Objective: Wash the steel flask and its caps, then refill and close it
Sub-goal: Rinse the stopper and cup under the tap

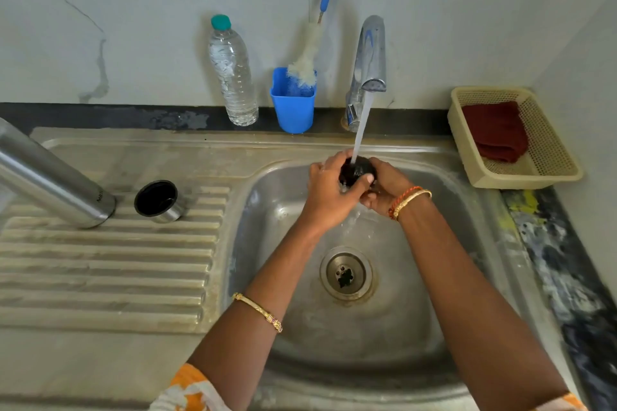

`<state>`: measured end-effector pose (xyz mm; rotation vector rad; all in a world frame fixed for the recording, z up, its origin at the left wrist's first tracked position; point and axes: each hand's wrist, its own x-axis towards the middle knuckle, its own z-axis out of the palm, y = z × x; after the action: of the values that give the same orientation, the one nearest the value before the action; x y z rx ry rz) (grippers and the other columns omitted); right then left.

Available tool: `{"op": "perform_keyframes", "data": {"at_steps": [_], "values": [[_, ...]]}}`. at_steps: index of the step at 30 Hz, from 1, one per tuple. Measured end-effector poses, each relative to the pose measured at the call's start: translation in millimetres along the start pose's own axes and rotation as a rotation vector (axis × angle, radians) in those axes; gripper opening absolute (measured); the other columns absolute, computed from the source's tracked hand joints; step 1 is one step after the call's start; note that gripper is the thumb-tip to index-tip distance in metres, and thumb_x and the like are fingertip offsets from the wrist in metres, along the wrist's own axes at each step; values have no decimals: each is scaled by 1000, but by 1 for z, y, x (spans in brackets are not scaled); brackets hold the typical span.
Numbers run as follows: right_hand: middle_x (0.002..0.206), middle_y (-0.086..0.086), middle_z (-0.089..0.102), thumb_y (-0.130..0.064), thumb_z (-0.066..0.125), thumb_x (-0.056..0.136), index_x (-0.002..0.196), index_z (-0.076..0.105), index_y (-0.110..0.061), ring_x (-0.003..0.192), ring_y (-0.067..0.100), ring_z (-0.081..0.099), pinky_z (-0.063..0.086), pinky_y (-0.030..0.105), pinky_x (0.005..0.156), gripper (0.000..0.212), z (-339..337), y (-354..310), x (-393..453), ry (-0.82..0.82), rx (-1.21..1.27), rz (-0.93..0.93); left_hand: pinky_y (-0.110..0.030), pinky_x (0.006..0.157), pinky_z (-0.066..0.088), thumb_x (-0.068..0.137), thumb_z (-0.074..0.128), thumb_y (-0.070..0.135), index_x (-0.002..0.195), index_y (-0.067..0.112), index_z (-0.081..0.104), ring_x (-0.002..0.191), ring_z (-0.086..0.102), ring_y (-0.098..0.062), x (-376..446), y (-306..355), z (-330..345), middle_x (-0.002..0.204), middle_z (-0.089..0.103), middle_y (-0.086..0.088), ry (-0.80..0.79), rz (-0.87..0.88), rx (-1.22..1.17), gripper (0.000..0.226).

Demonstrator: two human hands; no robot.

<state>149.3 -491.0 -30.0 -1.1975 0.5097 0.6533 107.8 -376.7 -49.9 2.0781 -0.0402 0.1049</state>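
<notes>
Holding black cap under tap stream | left grip grasping it | right grip grasping it

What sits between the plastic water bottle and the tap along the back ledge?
In the head view, a blue cup holding a bottle brush stands between the water bottle and the tap.

Head view looks steeply down, close over the sink.
</notes>
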Motion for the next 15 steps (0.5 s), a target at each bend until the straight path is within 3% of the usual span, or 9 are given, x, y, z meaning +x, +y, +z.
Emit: {"op": "perform_keyframes", "data": {"at_steps": [2, 4, 6, 8, 9, 11, 13, 15], "values": [[50, 1, 45, -28, 32, 102, 76, 53, -11, 30, 5, 33, 22, 13, 25, 37, 3, 3, 5, -85, -23, 8, -31, 89, 45, 98, 51, 35, 128, 9, 51, 107, 46, -18, 1, 1, 4, 117, 55, -9, 11, 100, 180, 40], [43, -1, 41, -26, 28, 101, 69, 49, -12, 28, 5, 28, 18, 12, 26, 40, 11, 6, 4, -63, -97, -42, -20, 69, 45, 102, 40, 36, 118, 5, 51, 89, 54, -16, 3, 3, 0, 103, 55, -9, 62, 140, 251, 36], [48, 3, 43, -31, 29, 100, 65, 48, -13, 34, 11, 34, 26, 17, 33, 44, 23, 12, 3, 88, -204, -163, -15, 52, 33, 104, 36, 34, 105, 5, 53, 68, 53, -15, 8, 1, -7, 83, 56, -5, 126, 152, 312, 34], [65, 9, 57, -38, 36, 98, 71, 60, -14, 56, 22, 52, 44, 31, 53, 43, 34, 22, 2, 337, -362, -386, -20, 49, 35, 105, 35, 31, 93, 10, 56, 59, 52, -13, 14, 1, -13, 69, 57, 0, 147, 95, 236, 32], [72, 9, 62, -41, 41, 97, 78, 64, -13, 66, 23, 57, 46, 33, 62, 41, 38, 29, 1, 455, -456, -519, -23, 52, 39, 105, 33, 32, 86, 14, 57, 58, 52, -10, 17, 5, -16, 66, 56, 2, 131, 1, 117, 35], [68, 5, 61, -48, 48, 93, 78, 59, -9, 63, 22, 56, 43, 29, 61, 44, 41, 40, 0, 580, -643, -761, -24, 49, 37, 105, 30, 36, 72, 19, 53, 52, 47, -8, 24, 13, -22, 59, 50, 2, -12, -301, -170, 44], [60, 3, 55, -54, 50, 89, 72, 51, -10, 55, 22, 49, 37, 27, 56, 47, 33, 43, -2, 606, -837, -905, -20, 37, 28, 104, 25, 43, 66, 17, 46, 39, 33, -8, 28, 13, -31, 54, 39, 0, -230, -555, -349, 50], [60, 4, 56, -54, 53, 89, 73, 53, -8, 55, 22, 49, 40, 28, 54, 48, 26, 41, -2, 517, -910, -928, -17, 33, 23, 102, 24, 47, 67, 17, 47, 36, 27, -7, 29, 6, -37, 54, 35, -1, -309, -637, -420, 51]]}}
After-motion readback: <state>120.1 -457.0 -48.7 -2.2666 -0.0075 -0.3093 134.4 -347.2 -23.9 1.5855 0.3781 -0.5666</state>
